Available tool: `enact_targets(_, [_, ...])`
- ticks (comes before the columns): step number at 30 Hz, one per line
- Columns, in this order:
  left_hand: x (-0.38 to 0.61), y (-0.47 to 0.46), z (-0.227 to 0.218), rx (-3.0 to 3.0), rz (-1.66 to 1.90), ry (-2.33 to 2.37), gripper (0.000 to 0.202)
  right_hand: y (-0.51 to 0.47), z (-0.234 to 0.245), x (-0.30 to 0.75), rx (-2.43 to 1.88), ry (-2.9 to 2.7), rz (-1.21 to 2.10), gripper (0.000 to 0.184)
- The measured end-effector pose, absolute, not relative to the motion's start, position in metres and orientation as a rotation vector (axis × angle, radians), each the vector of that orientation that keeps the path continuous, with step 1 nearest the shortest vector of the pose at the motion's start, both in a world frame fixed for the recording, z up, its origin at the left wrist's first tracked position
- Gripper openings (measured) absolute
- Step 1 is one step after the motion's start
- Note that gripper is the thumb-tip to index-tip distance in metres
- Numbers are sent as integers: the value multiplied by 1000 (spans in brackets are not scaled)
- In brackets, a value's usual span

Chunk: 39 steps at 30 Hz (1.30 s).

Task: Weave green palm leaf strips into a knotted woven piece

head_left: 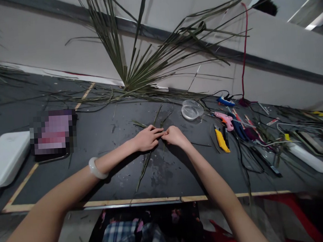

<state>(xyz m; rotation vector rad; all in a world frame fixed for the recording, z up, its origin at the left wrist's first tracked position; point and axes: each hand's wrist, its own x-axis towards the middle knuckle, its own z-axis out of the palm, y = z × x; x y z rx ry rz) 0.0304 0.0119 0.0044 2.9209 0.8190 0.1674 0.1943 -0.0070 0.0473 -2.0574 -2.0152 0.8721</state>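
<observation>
Narrow green palm leaf strips [143, 171] lie crossed on the dark tabletop, sticking out above and below my hands. My left hand [148, 138], with a pale bangle on its wrist, rests over the crossing with fingers reaching right, pressing the strips. My right hand [174, 136] is curled, its thumb and forefinger pinched at the strips. The fingertips of both hands meet, covering the point where the strips join. A clear round plastic dish [192, 110] stands just beyond my right hand.
A large palm leaf fan [127, 79] leans on the wall behind. Left are a phone [54, 134] and a white box [10, 154]. Right lie a yellow utility knife [222, 140], a pink glue gun [224, 120], a blue tool [225, 101], cables and a white power strip [308, 157].
</observation>
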Motion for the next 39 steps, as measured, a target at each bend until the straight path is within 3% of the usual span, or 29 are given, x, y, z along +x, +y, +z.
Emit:
enact_targets(8, [30,12,3,2899,202,842,47,4,32,207,-1956,-1880,1088,21])
enact_targets(17, [30,12,-1,2871,256,850,47,2,34,203,-1937,-1856,885,7])
enact_targets(28, [31,10,-1,2930,266,836,47,7,30,208,-1865,-1742,1206,7])
enact_targets(39, [30,10,3,2866,207,870,54,-15,38,216,-1762,-2309,481,20])
